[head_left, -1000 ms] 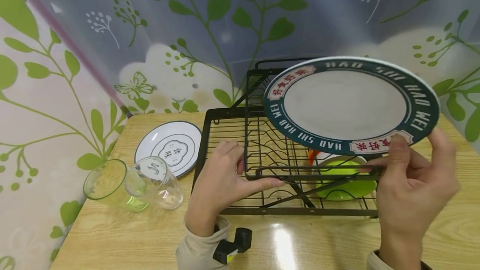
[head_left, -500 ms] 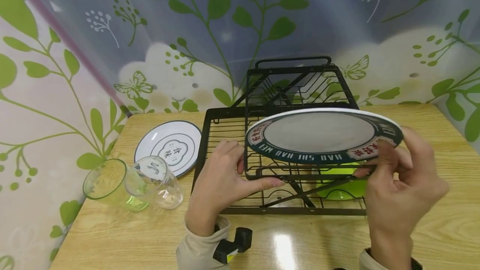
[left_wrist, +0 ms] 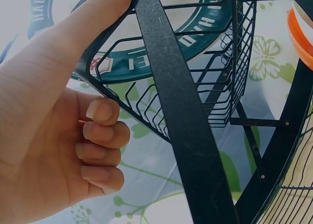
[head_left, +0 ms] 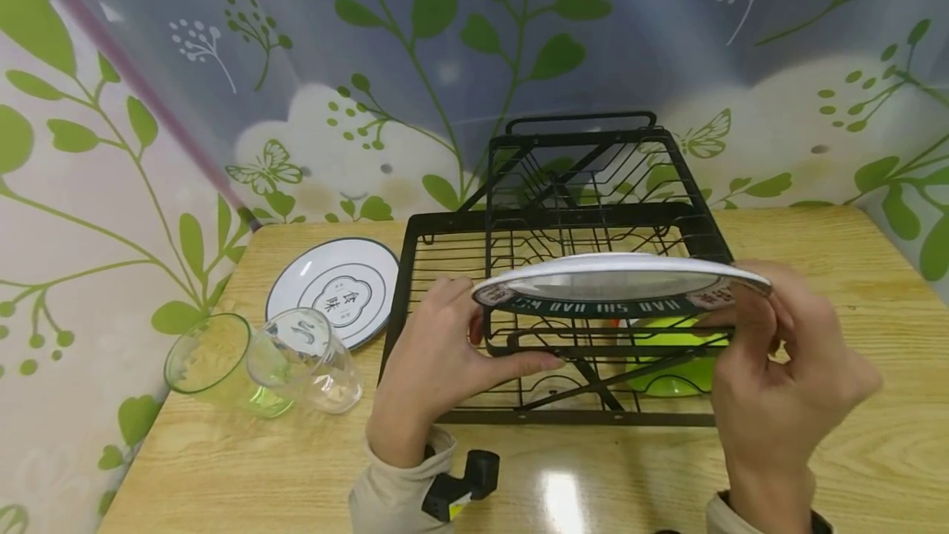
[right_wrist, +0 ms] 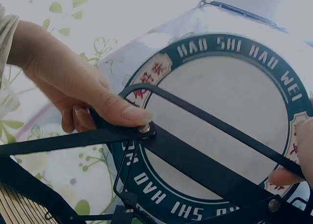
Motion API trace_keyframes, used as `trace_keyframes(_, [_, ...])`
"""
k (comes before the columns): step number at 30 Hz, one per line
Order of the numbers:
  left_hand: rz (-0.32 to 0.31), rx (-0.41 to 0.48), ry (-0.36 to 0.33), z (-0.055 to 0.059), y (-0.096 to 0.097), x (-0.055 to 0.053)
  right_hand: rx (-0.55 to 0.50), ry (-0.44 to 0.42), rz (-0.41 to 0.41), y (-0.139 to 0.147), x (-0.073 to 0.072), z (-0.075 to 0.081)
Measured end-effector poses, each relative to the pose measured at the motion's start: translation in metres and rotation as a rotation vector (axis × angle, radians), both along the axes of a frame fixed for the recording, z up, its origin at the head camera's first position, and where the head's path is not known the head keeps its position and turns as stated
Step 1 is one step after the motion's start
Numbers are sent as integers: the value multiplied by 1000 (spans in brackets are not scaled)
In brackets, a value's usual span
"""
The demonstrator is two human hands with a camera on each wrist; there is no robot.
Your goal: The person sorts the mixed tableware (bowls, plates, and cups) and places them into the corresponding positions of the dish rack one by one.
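In the head view my right hand (head_left: 793, 361) pinches the right edge of a round plate (head_left: 630, 283), white in the middle with a dark green lettered border. Standing steeply, nearly edge-on to the head camera, the plate is at the front of the upper tier of a black wire dish rack (head_left: 608, 351). My left hand (head_left: 430, 361) grips that tier's front left corner, thumb along the front bar. The left wrist view has its fingers (left_wrist: 102, 158) curled below the frame. Behind the rack bars, the right wrist view takes in most of the plate's face (right_wrist: 220, 101).
A lime green bowl (head_left: 670, 381) sits in the lower tier, with an orange-rimmed bowl (left_wrist: 299, 35) beside it. Left of the rack lie a white plate (head_left: 296, 278), a green-tinted glass (head_left: 208, 361) and a clear glass (head_left: 337, 386). A patterned curtain (head_left: 445, 39) hangs behind the table.
My right hand has lowered the plate leftward onto the upper tier and tilted it from face-up to nearly edge-on. The left hand has kept its grip on the rack.
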State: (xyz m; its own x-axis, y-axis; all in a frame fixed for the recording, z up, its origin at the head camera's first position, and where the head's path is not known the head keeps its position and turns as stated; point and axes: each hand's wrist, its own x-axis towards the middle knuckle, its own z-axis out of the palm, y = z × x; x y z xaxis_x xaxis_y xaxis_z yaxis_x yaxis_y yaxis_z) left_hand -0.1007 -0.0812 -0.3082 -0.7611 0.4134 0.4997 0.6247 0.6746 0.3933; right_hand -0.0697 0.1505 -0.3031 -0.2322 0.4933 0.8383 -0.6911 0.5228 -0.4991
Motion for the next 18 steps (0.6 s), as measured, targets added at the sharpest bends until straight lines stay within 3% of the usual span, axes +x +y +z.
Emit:
trace_keyframes(15, [39, -19, -16, -1, 0, 1, -40, 8, 140, 0, 0, 5])
trace_keyframes(18, [34, -19, -6, 0, 0, 1, -5, -57, 131, 4, 2, 6])
